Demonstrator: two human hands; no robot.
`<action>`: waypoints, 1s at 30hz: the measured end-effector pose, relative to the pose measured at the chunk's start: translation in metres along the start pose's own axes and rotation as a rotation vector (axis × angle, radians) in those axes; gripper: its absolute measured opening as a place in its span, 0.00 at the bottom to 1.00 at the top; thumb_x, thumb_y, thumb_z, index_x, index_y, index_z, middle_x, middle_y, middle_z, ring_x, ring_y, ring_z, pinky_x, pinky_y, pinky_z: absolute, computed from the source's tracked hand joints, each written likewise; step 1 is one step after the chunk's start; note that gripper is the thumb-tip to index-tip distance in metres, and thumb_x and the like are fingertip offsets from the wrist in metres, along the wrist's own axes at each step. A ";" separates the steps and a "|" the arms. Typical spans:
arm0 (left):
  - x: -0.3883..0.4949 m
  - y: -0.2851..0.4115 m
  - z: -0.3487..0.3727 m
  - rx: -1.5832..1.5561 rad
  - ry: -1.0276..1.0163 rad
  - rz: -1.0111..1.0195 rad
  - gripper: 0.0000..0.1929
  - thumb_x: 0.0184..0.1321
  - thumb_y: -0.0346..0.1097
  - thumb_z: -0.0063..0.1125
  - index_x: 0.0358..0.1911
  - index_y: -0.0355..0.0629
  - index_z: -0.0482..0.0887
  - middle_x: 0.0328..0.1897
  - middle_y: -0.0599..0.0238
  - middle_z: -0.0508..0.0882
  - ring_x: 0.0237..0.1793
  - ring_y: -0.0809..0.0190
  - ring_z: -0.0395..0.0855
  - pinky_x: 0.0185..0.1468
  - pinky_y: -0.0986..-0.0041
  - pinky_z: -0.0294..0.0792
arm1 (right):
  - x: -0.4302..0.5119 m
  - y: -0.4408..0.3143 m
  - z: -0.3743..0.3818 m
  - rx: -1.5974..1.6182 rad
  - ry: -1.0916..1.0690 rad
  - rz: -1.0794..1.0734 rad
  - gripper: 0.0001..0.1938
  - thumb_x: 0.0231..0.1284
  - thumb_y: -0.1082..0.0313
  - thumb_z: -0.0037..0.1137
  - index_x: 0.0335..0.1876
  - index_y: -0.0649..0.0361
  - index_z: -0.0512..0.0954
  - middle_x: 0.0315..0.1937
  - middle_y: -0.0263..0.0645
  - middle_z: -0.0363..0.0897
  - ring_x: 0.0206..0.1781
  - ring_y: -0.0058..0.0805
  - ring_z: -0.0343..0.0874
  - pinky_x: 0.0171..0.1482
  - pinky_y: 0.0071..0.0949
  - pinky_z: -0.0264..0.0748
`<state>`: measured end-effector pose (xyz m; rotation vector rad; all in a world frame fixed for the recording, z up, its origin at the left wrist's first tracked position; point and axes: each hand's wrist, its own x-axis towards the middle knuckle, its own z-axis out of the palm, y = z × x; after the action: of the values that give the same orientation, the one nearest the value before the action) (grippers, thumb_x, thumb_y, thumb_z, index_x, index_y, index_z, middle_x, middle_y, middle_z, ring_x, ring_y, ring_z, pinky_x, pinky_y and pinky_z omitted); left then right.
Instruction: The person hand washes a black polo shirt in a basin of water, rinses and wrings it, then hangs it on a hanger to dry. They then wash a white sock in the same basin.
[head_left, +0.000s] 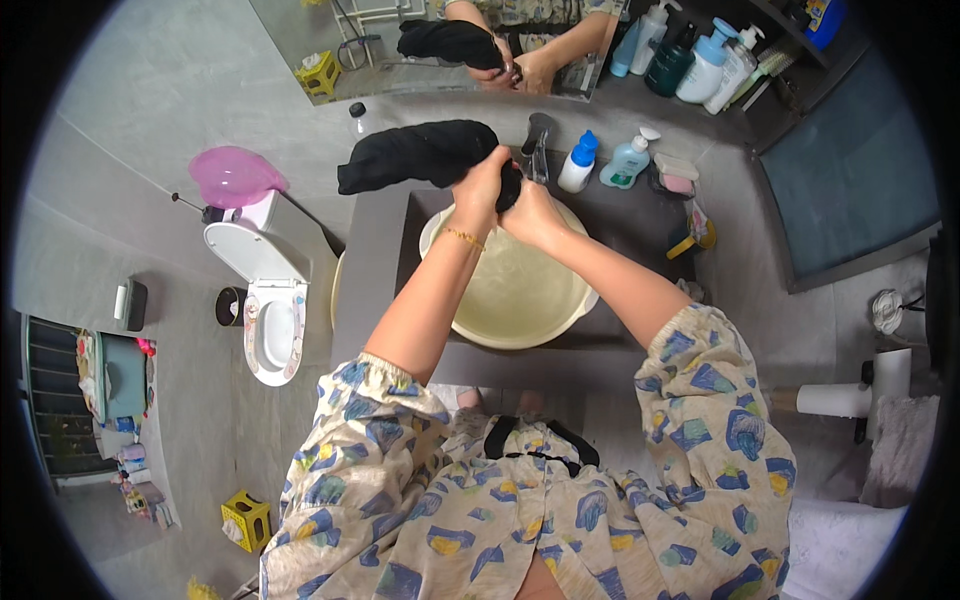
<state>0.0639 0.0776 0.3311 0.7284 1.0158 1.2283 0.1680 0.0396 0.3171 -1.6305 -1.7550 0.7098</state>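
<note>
A black cloth garment (420, 154) is bunched up above the sink, its longer end sticking out to the left. My left hand (480, 184) grips it near its right end. My right hand (534, 214) is closed at the garment's short end, close against my left hand. Below both hands, a cream plastic basin (457, 330) holds cloudy, pale water (517, 292). The basin sits in the dark grey sink (630, 315). Just behind my hands stands the faucet (536, 142). How my right fingers wrap the cloth is hidden.
Behind the sink are a white bottle with a blue cap (577, 163), a pump bottle (626, 161) and a soap dish (664, 187) with soap bars. A clear bottle (360, 121) with a dark cap stands at the back left. A toilet (277, 330) with its lid raised is to the left.
</note>
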 end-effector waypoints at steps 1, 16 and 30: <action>0.004 -0.002 0.000 0.032 0.062 -0.022 0.08 0.60 0.36 0.61 0.29 0.39 0.84 0.29 0.64 0.85 0.30 0.66 0.82 0.38 0.74 0.74 | 0.001 0.002 0.005 -0.010 0.052 -0.025 0.28 0.45 0.56 0.71 0.47 0.72 0.80 0.41 0.63 0.83 0.49 0.56 0.83 0.52 0.43 0.80; 0.014 -0.017 -0.006 0.041 0.214 0.005 0.08 0.54 0.31 0.68 0.31 0.34 0.84 0.29 0.63 0.85 0.29 0.66 0.83 0.38 0.73 0.75 | 0.002 -0.001 0.015 -0.274 -0.085 0.168 0.29 0.49 0.57 0.69 0.57 0.61 0.77 0.44 0.56 0.85 0.49 0.53 0.84 0.52 0.46 0.81; -0.025 0.051 -0.021 -0.263 -0.266 0.095 0.10 0.60 0.30 0.62 0.41 0.31 0.86 0.41 0.56 0.88 0.41 0.60 0.87 0.50 0.69 0.79 | -0.011 -0.004 -0.052 1.041 -0.543 0.102 0.52 0.58 0.34 0.60 0.79 0.56 0.47 0.73 0.58 0.56 0.76 0.53 0.59 0.70 0.56 0.63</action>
<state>0.0238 0.0630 0.3740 0.7162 0.5942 1.2787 0.2053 0.0270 0.3530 -0.8232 -1.2054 1.8483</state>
